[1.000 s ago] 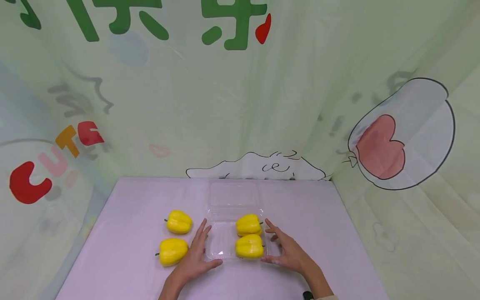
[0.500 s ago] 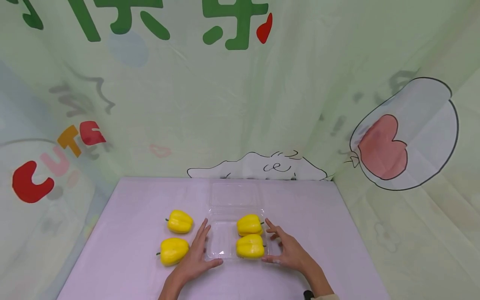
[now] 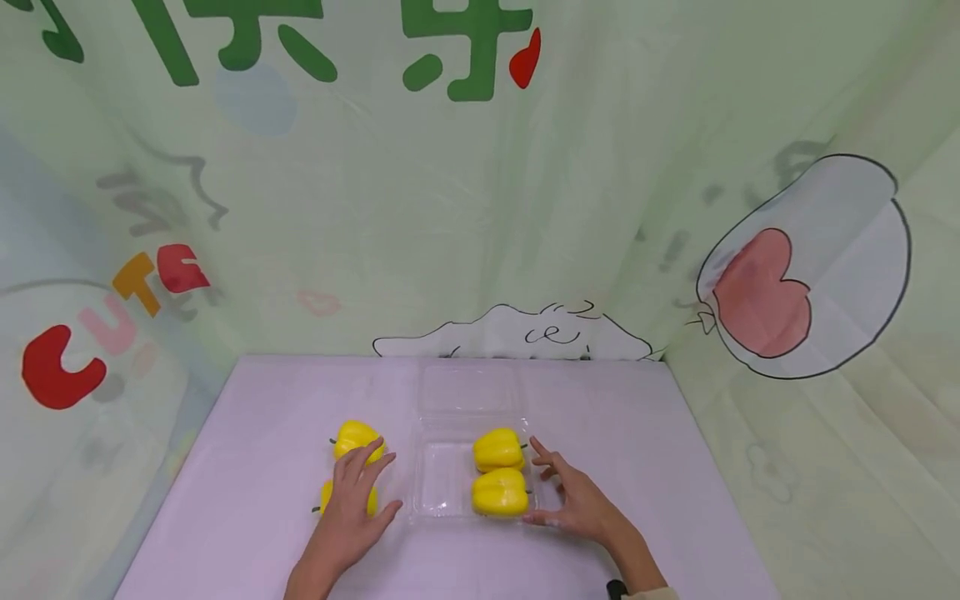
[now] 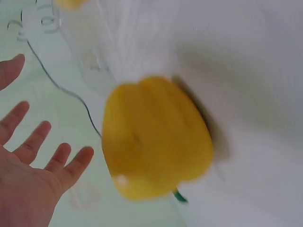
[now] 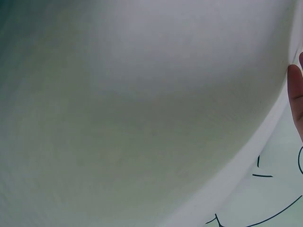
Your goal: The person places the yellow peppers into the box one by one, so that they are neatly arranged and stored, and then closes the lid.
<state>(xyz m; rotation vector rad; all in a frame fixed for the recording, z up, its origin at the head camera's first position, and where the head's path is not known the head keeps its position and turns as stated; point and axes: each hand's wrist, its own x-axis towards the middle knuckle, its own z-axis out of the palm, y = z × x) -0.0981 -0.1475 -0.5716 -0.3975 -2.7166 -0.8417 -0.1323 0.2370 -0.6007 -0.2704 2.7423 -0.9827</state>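
Head view shows left hand (image 3: pixel 348 502) spread, partly hiding two peppers (image 3: pixel 351 435), right hand (image 3: pixel 579 501) spread beside clear container (image 3: pixel 444 477).

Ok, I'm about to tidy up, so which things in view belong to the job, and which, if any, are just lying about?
Seemingly the job: left hand; right hand; clear box; farther pepper in the box; nearer pepper in the box; farther pepper outside it; nearer pepper outside it.
Only surroundings: printed cloth backdrop; pale purple table.
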